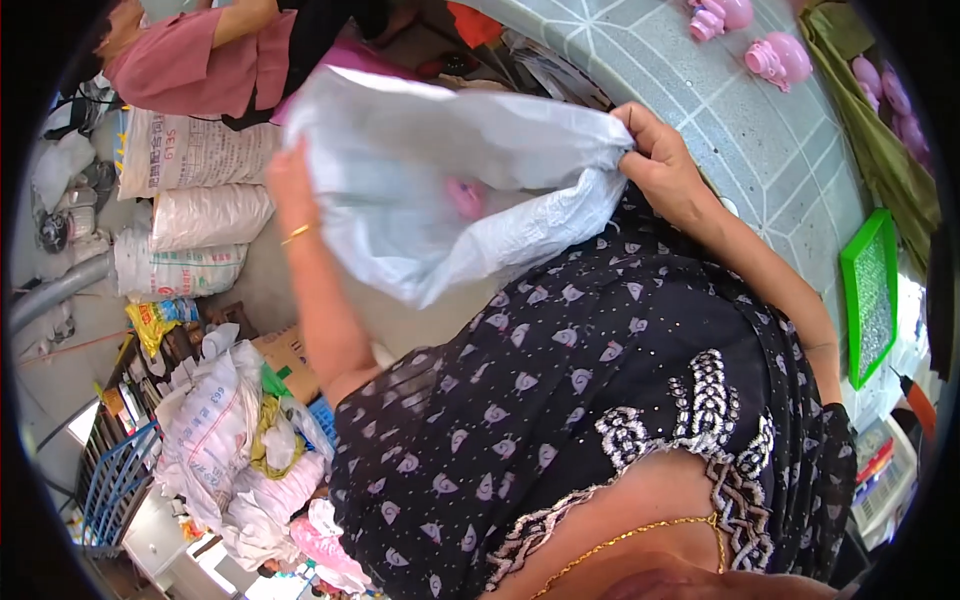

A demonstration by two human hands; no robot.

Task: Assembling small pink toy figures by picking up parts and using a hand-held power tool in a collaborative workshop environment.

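Note:
A white woven sack [540, 225] hangs in front of me with its mouth spread wide. My right hand [655, 160] is closed around the bunched rim on the right side. At the opposite rim, my left hand [292, 185] is closed on the edge, its fingers somewhat smeared by motion. Down inside the sack lies a small pink plastic piece [465, 197], partly blurred. The rest of the sack's bottom is in shadow.
Pink rounded plastic figures [778, 60] lie on the grey tiled table [740, 130] at right. Beside it are a green-rimmed tray [868, 295] and an olive sack [855, 90] holding more pink pieces. Filled sacks [200, 215] and another person [200, 65] are at left.

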